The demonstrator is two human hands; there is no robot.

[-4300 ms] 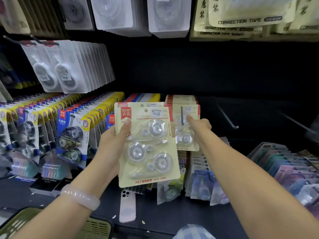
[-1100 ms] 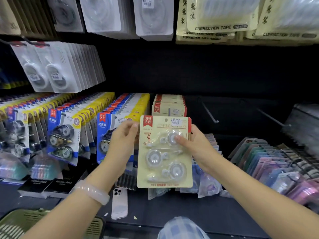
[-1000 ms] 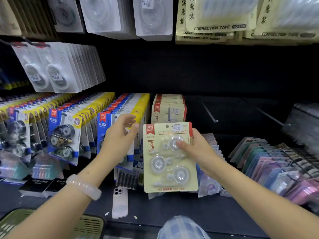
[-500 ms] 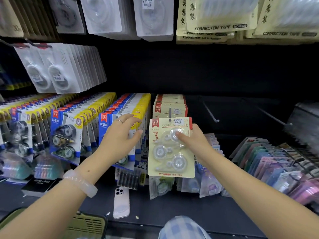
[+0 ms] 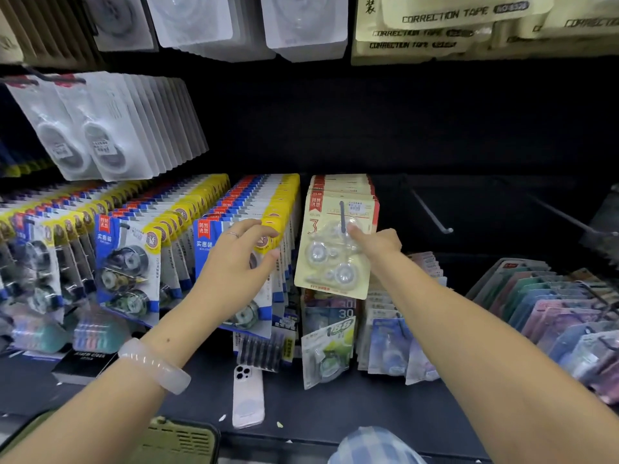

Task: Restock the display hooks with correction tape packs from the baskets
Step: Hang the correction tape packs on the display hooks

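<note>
A cream correction tape pack with three clear dispensers hangs at the front of a row of like packs. The dark hook pokes out through its hang hole. My right hand pinches the pack's right side, thumb on the blister just beside the hook tip. My left hand is held with relaxed fingers in front of the neighbouring blue-and-yellow packs, holding nothing. A corner of a green basket shows at the bottom left.
Two bare hooks stick out to the right of the cream row. A white phone lies on the dark shelf below. Pastel packs fill the lower right; white and cream packs hang above.
My right hand has carried the cream pack up and away from me onto the hook, whose tip now shows through the hole. My left hand let go of the pack and moved left.
</note>
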